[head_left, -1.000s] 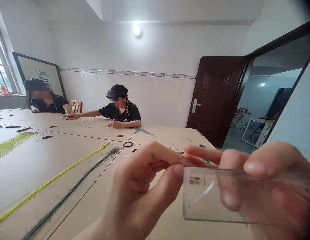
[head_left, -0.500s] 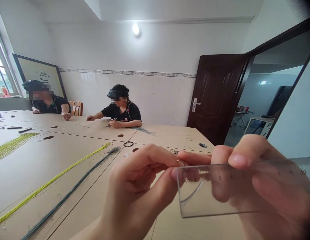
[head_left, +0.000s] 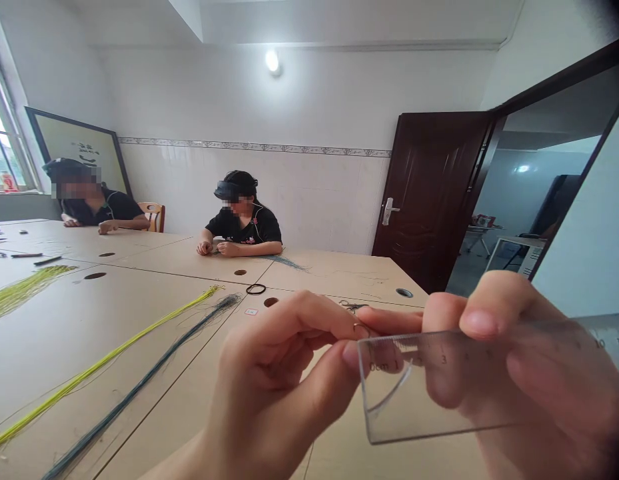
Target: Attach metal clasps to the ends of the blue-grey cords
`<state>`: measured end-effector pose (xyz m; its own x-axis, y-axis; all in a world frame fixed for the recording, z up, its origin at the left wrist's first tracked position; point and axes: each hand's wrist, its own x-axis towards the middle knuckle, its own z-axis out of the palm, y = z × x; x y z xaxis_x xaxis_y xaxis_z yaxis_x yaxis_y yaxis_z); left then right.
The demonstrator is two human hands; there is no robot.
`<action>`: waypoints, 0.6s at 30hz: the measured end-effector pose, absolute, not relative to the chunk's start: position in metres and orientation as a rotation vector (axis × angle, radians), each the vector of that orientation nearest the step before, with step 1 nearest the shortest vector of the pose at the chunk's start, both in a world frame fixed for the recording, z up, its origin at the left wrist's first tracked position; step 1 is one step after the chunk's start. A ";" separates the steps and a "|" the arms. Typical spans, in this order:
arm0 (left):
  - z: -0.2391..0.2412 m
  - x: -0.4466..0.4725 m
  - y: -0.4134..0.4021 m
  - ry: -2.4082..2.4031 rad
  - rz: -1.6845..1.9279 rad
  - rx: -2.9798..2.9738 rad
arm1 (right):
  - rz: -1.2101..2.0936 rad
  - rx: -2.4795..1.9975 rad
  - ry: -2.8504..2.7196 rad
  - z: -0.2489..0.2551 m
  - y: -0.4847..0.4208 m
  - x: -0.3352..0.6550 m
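In the head view my right hand (head_left: 499, 373) grips a clear plastic ruler (head_left: 414, 423), with its zero end toward the left. The thumb lies along the ruler's upper edge, and several fingers show blurred through the plastic. My left hand (head_left: 289, 373) is closed in a pinch at the zero corner. A tiny gold-coloured curved wire (head_left: 358, 328) pokes out at its fingertips, just above the ruler's scale. The rest of that wire is hidden by the fingers, so I cannot tell its full shape.
A yellow-green thread bundle (head_left: 109, 361) and a dark blue-grey one (head_left: 149, 377) lie across the table on the left. Scissors (head_left: 352, 305) and a black ring (head_left: 256, 289) are farther back. Two co-workers, one person (head_left: 244, 220) and another person (head_left: 96, 203), sit opposite.
The ruler has shifted slightly right and down with my right hand; my left pinch stays beside its zero end. Across the table, both co-workers have drawn an outstretched arm back in.
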<state>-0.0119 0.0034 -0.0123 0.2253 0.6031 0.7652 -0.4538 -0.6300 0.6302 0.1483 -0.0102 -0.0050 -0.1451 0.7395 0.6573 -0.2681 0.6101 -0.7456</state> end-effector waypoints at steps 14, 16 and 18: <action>-0.008 -0.012 0.002 0.166 1.533 1.612 | 0.965 -0.426 -1.490 -0.006 -0.010 0.149; -0.008 -0.012 0.002 0.184 1.532 1.624 | 0.961 -0.411 -1.487 -0.006 -0.010 0.150; -0.008 -0.012 0.002 0.189 1.534 1.639 | 0.971 -0.381 -1.483 -0.005 -0.009 0.151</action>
